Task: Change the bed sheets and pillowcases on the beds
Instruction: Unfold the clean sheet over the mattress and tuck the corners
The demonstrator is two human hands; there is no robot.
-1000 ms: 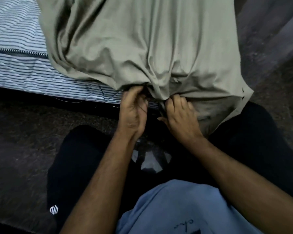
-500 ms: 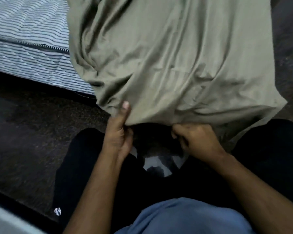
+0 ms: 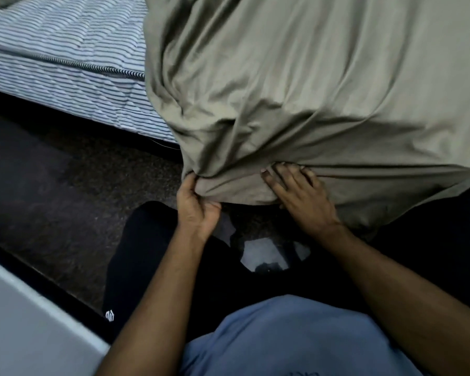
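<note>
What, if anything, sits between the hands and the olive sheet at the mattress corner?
Nothing visible. The left hand already grips the bunched lower edge of the olive sheet, and the right hand presses on its draped side with fingers spread. To the left, the striped mattress lies uncovered. What is under the sheet's hem is hidden.

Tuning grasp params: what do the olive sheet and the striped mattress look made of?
Olive sheet: thin woven cloth, likely cotton or a blend, matte; it falls in soft folds and bunches where the left hand grips its hem. Striped mattress: quilted fabric ticking over padding, matte; stitched diamond pattern and corded piping along its edge.
</note>
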